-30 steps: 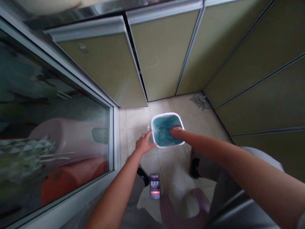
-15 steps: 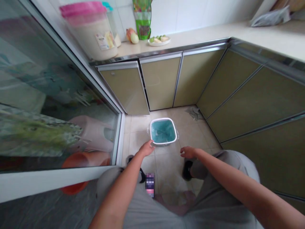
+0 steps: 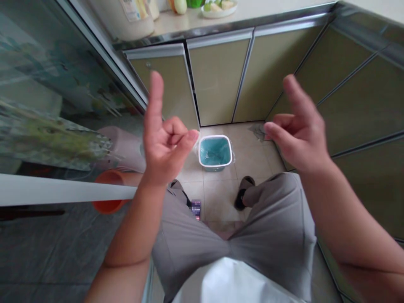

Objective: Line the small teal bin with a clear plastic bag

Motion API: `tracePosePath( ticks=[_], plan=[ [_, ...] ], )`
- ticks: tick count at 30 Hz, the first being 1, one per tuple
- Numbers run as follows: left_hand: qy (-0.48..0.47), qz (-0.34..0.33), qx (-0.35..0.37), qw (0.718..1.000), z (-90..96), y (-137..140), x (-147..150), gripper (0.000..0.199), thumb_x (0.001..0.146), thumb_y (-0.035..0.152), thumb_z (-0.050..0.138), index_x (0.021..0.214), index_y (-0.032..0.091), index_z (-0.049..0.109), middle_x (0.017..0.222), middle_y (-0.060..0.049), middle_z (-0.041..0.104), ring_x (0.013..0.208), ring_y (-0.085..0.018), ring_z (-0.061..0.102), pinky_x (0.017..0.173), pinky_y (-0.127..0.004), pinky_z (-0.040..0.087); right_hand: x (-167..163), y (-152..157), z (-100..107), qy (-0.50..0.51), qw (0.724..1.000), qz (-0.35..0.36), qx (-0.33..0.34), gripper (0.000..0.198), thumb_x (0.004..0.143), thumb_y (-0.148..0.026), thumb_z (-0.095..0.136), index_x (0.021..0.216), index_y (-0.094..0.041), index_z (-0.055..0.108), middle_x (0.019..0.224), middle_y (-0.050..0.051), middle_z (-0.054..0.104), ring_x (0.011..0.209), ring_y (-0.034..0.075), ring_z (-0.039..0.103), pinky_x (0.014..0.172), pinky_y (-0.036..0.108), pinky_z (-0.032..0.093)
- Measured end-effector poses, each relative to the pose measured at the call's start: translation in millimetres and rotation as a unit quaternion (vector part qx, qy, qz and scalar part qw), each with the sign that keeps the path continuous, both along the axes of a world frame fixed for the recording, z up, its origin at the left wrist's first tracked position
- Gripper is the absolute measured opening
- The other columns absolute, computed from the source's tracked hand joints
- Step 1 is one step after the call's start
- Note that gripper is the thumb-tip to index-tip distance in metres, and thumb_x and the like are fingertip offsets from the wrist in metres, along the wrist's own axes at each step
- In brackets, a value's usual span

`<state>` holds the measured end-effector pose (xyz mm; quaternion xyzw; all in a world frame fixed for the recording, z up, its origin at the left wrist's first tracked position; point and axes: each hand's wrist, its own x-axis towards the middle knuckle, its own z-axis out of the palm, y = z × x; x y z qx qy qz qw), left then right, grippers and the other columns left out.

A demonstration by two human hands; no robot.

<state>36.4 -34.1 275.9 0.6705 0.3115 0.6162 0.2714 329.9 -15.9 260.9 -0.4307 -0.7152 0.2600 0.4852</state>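
Observation:
My left hand (image 3: 166, 143) is raised in front of me, index finger pointing up, thumb out to the side and the other fingers curled. It holds nothing. Opposite it, my right hand (image 3: 301, 126) has a similar shape, with index finger and thumb apart and no object in it. Between and below them, a small waste bin (image 3: 215, 167) stands upright on the tiled floor. It has a white rim, a teal inside and a clear plastic liner whose edges stick out at the sides. Neither hand appears to touch the bin.
Cabinets (image 3: 221, 80) enclose the floor ahead and on the right. On the counter are a plate of cut fruit (image 3: 219, 9) and a large container (image 3: 126, 21). A glass door (image 3: 78, 84) stands left, with an orange bucket (image 3: 109, 185) near it. A grey cloth-like piece (image 3: 257, 131) lies in the corner.
Both hands have risen from low near the bin to well above it, moving farther apart, with index fingers now extended. The view has tilted downward. The bin still stands on the floor.

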Motion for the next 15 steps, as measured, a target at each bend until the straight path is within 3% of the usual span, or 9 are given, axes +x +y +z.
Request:
tracePosePath(
  ticks=[1, 2, 4, 7, 10, 12, 15],
  plan=[
    [-0.003, 0.007, 0.017, 1.0, 14.6, -8, 3, 0.086, 0.093, 0.025, 0.074, 0.16, 0.053, 0.028, 0.096, 0.005, 0.058, 0.059, -0.007, 0.04, 0.06, -0.021, 0.04, -7, -13, 21, 0.015, 0.997, -0.012, 0.079, 0.074, 0.096, -0.051, 0.068, 0.16, -0.057, 0.032, 0.172, -0.006, 0.025, 0.061, 0.003, 0.05, 0.051, 0.025, 0.049],
    [0.004, 0.003, 0.035, 0.999, 21.8, -9, 6, 0.088, 0.094, 0.029, 0.074, 0.161, 0.056, 0.024, 0.104, 0.004, 0.06, 0.059, -0.007, 0.043, 0.058, -0.021, 0.041, -15, -21, 35, 0.016, 0.994, -0.037, 0.106, 0.076, 0.096, -0.049, 0.069, 0.16, -0.06, 0.029, 0.173, -0.009, 0.02, 0.06, 0.003, 0.05, 0.05, 0.025, 0.048],
    [0.026, -0.012, 0.037, 0.999, 15.3, 16, 7, 0.097, 0.092, 0.035, 0.077, 0.163, 0.054, 0.014, 0.11, 0.003, 0.063, 0.058, -0.007, 0.048, 0.054, -0.02, 0.041, -33, -16, 38, 0.007, 0.991, -0.054, 0.125, 0.091, 0.095, -0.044, 0.069, 0.165, -0.056, 0.013, 0.169, -0.003, 0.032, 0.057, 0.005, 0.05, 0.047, 0.026, 0.046],
    [0.046, -0.008, -0.042, 0.998, -29.6, 100, 1, 0.112, 0.085, 0.03, 0.082, 0.168, 0.039, 0.007, 0.09, 0.004, 0.065, 0.056, -0.007, 0.048, 0.054, -0.019, 0.04, -52, 43, -5, -0.037, 0.998, -0.036, 0.043, 0.114, 0.091, -0.035, 0.069, 0.17, -0.032, -0.014, 0.131, 0.008, 0.069, 0.058, 0.009, 0.055, 0.05, 0.024, 0.048],
    [0.031, 0.012, -0.122, 0.992, -77.9, 176, -11, 0.113, 0.084, 0.027, 0.082, 0.169, 0.029, 0.008, 0.072, 0.008, 0.061, 0.05, -0.007, 0.043, 0.053, -0.02, 0.038, -48, 113, -62, -0.064, 0.997, -0.032, -0.041, 0.113, 0.09, -0.031, 0.066, 0.17, -0.021, -0.014, 0.103, 0.006, 0.076, 0.057, 0.011, 0.057, 0.056, 0.025, 0.051],
    [0.027, 0.009, -0.15, 0.988, -97.3, 199, -22, 0.112, 0.084, 0.027, 0.081, 0.169, 0.028, 0.009, 0.072, 0.008, 0.062, 0.049, -0.007, 0.042, 0.054, -0.021, 0.038, -39, 141, -90, -0.065, 0.995, -0.036, -0.059, 0.112, 0.089, -0.029, 0.066, 0.171, -0.02, -0.01, 0.097, 0.004, 0.077, 0.056, 0.012, 0.058, 0.06, 0.026, 0.053],
    [0.016, 0.012, -0.157, 0.987, -106.3, 198, -36, 0.112, 0.082, 0.031, 0.083, 0.169, 0.027, 0.011, 0.069, 0.009, 0.059, 0.051, -0.008, 0.045, 0.057, -0.022, 0.039, -32, 151, -113, -0.063, 0.996, -0.037, -0.06, 0.114, 0.086, -0.03, 0.071, 0.172, -0.02, -0.004, 0.088, 0.0, 0.077, 0.06, 0.014, 0.06, 0.064, 0.026, 0.053]
  ],
)
